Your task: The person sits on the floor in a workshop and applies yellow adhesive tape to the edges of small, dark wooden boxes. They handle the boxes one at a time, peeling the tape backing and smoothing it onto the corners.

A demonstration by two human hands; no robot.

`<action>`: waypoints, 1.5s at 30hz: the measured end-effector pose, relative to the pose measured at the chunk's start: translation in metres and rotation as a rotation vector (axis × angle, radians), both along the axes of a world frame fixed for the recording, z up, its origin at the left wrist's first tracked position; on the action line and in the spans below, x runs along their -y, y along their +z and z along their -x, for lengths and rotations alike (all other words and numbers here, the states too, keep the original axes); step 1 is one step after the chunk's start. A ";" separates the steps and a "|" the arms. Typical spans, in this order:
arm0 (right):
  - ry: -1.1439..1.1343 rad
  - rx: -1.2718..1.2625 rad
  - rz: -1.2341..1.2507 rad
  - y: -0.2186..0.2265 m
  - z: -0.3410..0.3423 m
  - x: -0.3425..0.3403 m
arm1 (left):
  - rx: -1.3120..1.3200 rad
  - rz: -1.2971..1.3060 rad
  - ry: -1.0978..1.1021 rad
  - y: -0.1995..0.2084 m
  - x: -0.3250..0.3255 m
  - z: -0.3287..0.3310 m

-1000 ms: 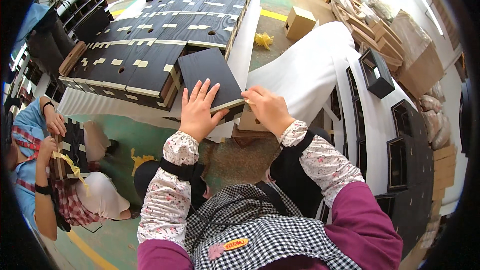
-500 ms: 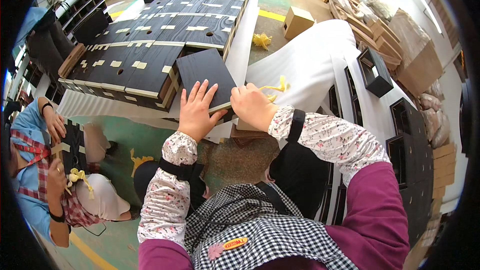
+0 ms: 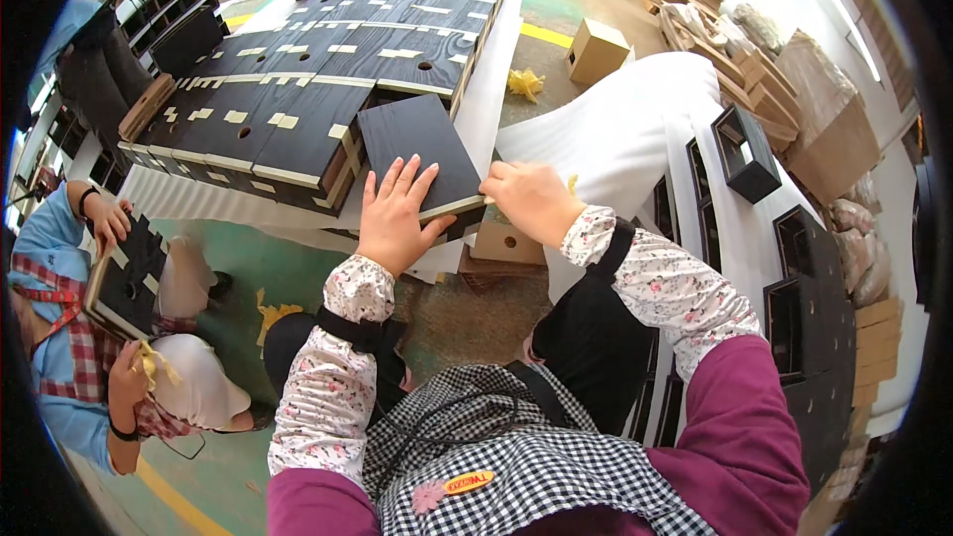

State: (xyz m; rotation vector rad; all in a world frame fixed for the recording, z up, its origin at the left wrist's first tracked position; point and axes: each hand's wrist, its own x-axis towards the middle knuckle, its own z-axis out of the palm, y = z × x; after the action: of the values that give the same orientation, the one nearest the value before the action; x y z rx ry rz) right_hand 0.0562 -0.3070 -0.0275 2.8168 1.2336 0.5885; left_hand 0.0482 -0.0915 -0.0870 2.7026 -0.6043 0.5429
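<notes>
A black wood-grain box [image 3: 422, 134] lies tilted in front of me at the near edge of the covered table. Pale tape [image 3: 452, 207] runs along its near edge. My left hand [image 3: 394, 213] rests on its top with fingers spread. At its right-hand corner my right hand [image 3: 531, 199] is closed in a pinch on a strip of yellow tape; a bit of the strip shows behind the hand. The fingertips touch or nearly touch the box's edge.
Many taped black boxes [image 3: 308, 89] stand in rows ahead. Black open boxes [image 3: 745, 154] stand to the right on white foam sheet [image 3: 615, 109]. At left a co-worker [image 3: 60, 328] holds a black box [image 3: 124, 278] and yellow tape. A cardboard box [image 3: 598, 50] and crumpled yellow tape [image 3: 524, 84] lie beyond.
My right hand has moved slightly right along the box's corner, and less of the yellow strip shows. My left hand stays put. The co-worker has turned their box and lowered one hand.
</notes>
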 end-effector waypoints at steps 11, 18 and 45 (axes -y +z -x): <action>0.029 0.200 0.216 -0.013 -0.002 -0.021 | -0.039 -0.018 -0.015 0.005 0.000 0.002; -0.029 -0.095 0.110 0.000 -0.010 -0.023 | -0.050 0.001 -0.006 0.003 -0.005 0.002; -0.294 -1.337 -1.658 -0.105 0.030 0.001 | -0.019 0.021 -0.137 0.020 0.016 -0.002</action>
State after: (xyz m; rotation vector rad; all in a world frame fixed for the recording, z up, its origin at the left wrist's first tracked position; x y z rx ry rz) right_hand 0.0261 -0.3078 -0.1322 4.8534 -0.3782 -1.1340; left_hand 0.0506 -0.1075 -0.0674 2.6190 -0.7672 0.4852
